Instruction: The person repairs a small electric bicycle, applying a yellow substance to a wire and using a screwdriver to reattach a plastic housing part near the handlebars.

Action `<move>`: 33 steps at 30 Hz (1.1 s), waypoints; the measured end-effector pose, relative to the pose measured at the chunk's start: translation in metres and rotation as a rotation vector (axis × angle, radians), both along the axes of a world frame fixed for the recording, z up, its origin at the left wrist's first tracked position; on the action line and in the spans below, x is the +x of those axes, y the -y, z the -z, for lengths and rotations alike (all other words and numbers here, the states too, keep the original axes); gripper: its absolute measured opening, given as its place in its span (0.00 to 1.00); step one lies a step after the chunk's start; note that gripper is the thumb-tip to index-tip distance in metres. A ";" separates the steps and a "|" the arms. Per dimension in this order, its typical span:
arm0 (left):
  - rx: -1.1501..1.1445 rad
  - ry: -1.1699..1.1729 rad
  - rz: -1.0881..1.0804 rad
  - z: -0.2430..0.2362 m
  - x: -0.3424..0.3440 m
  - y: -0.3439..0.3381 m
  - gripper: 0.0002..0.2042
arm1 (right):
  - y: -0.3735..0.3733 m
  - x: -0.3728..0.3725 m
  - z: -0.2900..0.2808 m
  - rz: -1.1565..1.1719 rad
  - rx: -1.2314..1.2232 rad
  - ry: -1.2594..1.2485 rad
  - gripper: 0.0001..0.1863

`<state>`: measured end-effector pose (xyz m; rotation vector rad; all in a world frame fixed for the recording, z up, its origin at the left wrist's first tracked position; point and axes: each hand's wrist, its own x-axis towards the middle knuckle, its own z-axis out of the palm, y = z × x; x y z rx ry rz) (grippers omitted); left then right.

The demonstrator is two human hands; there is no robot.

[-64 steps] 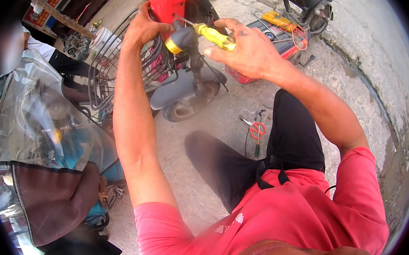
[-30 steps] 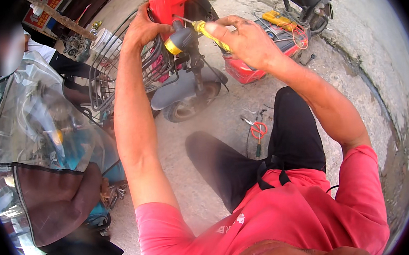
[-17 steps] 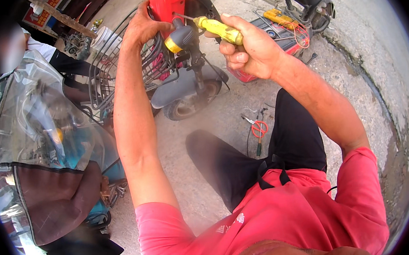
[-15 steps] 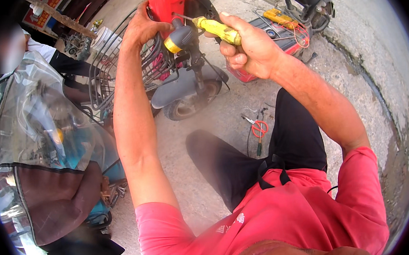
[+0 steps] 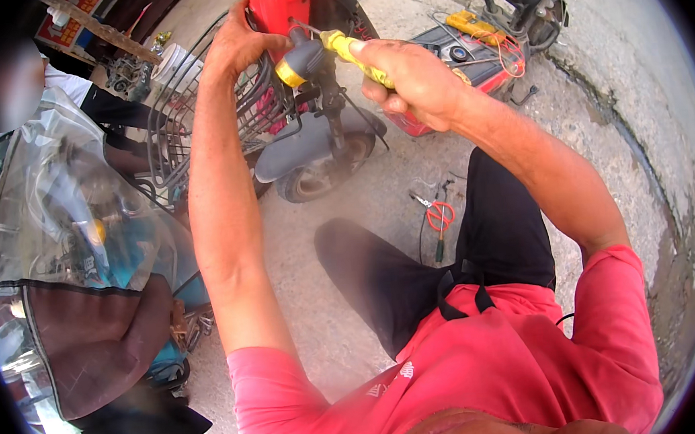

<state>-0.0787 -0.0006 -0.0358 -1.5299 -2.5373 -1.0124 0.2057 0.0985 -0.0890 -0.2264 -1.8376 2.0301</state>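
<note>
Two hands are raised at the front of a red scooter [image 5: 292, 3] that stands on rough concrete ground. The right hand [image 5: 414, 79] is wrapped in a closed grip around the yellow handle of a screwdriver [image 5: 348, 49]. The tool's long axis slants up and to the left from that grip, and its thin shaft reaches to a rounded grey turn signal with an amber lens [image 5: 298, 61] on the scooter's front column, so the lamp lies just up-left of the grip, at the tip end. The left hand [image 5: 240, 45] sits on the other side of the lamp, fingers curled on the red front panel beside a wire basket [image 5: 196, 119]; what its grip encloses I cannot tell. Both hands are about equally near the lamp. Below them the front wheel [image 5: 320, 170] rests on the concrete. Red-handled pliers [image 5: 439, 214] lie on the ground just beside the person's black trouser leg, and farther back sits an open red case [image 5: 466, 63] with a yellow meter. A covered vehicle crowds the left side.
</note>
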 end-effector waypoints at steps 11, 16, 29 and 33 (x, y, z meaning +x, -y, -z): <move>0.024 -0.008 0.022 0.001 -0.003 -0.001 0.54 | 0.001 0.007 -0.009 0.524 1.074 -0.102 0.36; 0.009 -0.010 0.014 0.001 -0.002 0.003 0.54 | 0.008 0.009 -0.017 0.382 1.270 0.104 0.32; 0.031 0.018 -0.001 0.002 -0.002 0.005 0.54 | 0.001 0.004 -0.028 0.206 0.247 0.123 0.27; 0.034 -0.002 -0.005 0.003 0.000 0.000 0.54 | 0.005 0.011 -0.023 0.431 1.062 0.075 0.40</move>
